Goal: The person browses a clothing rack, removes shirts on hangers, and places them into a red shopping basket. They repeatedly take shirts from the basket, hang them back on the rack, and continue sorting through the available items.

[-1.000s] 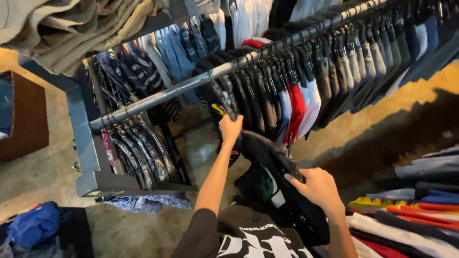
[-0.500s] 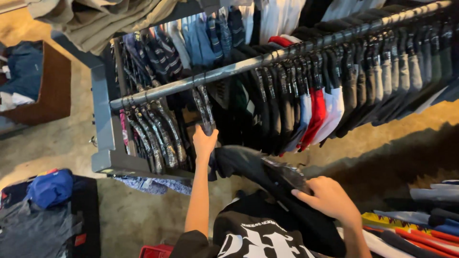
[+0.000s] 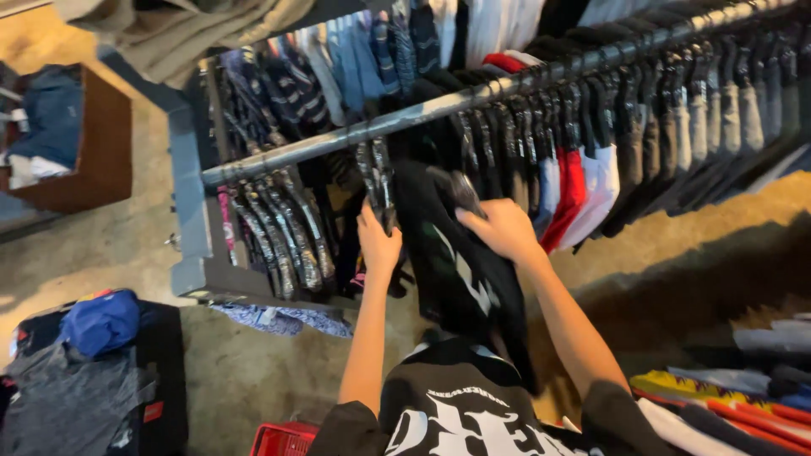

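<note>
- While the left hand (image 3: 378,245) closes on the dark hangers (image 3: 376,181) just above it and keeps those hung garments pushed aside, the right hand (image 3: 505,228) is clamped on a black hanger (image 3: 456,187) carrying a black shirt with white print (image 3: 460,274), which drapes down between the 2 hands and below them.
- Judged from the head view, the step goes best if the left hand keeps its gap wide, so the hook can rise straight onto the grey rail (image 3: 439,108) above both hands without catching a neighbour.
- It would also help to keep the right hand's grip near the hanger's neck, so the shirt stays level and does not slide off a shoulder.
- Counted in this view: 2 hands, 1 shirt held, 1 grey rail.
- To the right of the right hand hang 1 red garment (image 3: 573,190) and 1 white garment (image 3: 601,181) beside it; the dark ones beyond are too crowded to count.
- Below and left of the left hand, well apart, lies 1 blue cap (image 3: 101,321), and 1 red basket (image 3: 283,441) sits nearer the left elbow.
</note>
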